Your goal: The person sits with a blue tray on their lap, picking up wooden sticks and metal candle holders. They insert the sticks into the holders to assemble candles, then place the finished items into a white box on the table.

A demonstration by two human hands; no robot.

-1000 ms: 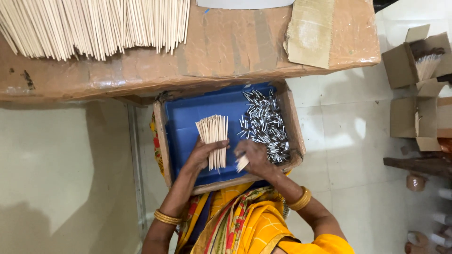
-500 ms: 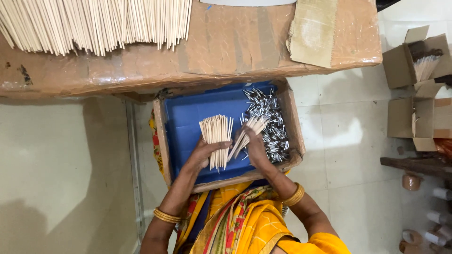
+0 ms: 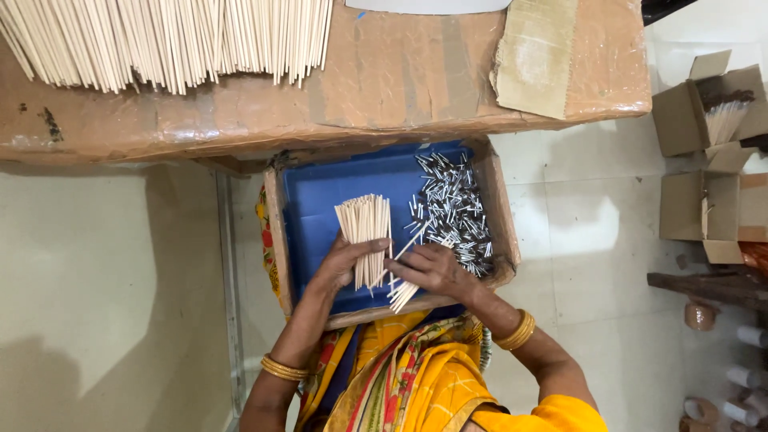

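Left hand (image 3: 346,268) gripping fanned bundle of pale sticks (image 3: 364,232), sitting at centre of blue-lined tray (image 3: 320,200) on lap. Right hand (image 3: 432,268) pinching few sticks (image 3: 404,292), tips touching bundle's 3 o'clock side. Heap of small silver-and-black pieces (image 3: 452,212) lying at tray's 2 o'clock. Brown wrapped table (image 3: 384,88) overhanging tray's 12 o'clock edge, carrying long stick row (image 3: 160,36), cut off at top. Open cardboard boxes (image 3: 708,152) standing at 3 o'clock on floor; contents hard to make out.

Plastic-wrapped brown table (image 3: 384,88): pale stick pile (image 3: 168,36) left of cardboard flap (image 3: 536,60); blue-lined tray (image 3: 320,192) just below table edge.
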